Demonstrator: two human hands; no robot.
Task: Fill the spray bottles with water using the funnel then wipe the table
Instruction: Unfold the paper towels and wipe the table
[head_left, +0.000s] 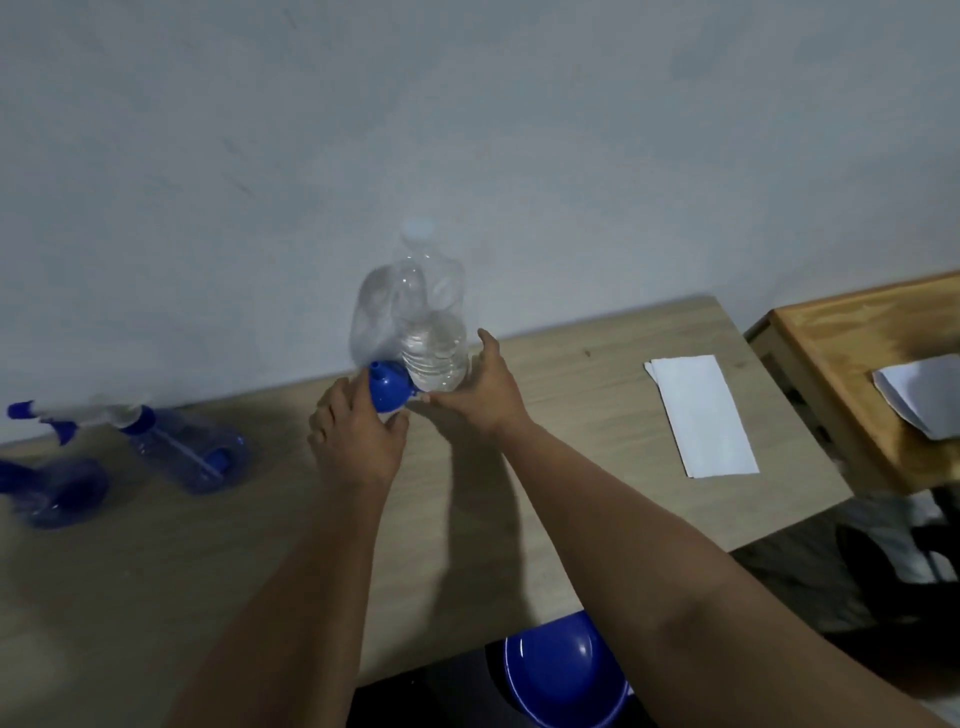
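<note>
A clear water bottle (434, 343) with a white cap stands upright near the wall, partly filled. A blue funnel (388, 391) lies on its side at the bottle's foot. My left hand (358, 431) is curled around the funnel's wide end. My right hand (485, 387) reaches for the bottle's lower right side, fingers spread, fingertips close to the base; whether it touches is unclear. Two clear spray bottles with blue trigger heads stand at the left: one (184, 449) nearer the middle, another (52, 491) at the frame's edge. A white folded cloth or paper (701, 413) lies flat on the right.
The tan table (156, 597) runs against a grey wall. Its right edge drops off past the white sheet. A wooden stand (841, 343) with white paper sits to the right. A blue bowl-like object (563, 670) is below the front edge.
</note>
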